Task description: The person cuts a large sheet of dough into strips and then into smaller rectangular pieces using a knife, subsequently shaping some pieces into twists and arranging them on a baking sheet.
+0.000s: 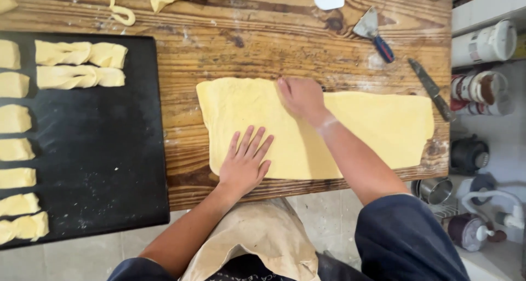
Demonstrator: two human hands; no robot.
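Wooden worktable (263,45), scratched and flour-dusted, fills the view. Left hand (244,163): fingers spread wide, pressed flat on the near-left part of a yellow dough sheet (378,125), gripping nothing. Right hand (300,96): fingers together and bent down, palm on the sheet's far edge near its middle, nothing grasped. Sheet lies rolled out flat on the table's near half, reaching almost to the right edge. Left of it, a black tray (104,166) holds twisted dough pieces (79,76) in rows. Beyond the sheet: a blue-handled scraper (373,33); a knife (432,89) lies just off its far-right corner.
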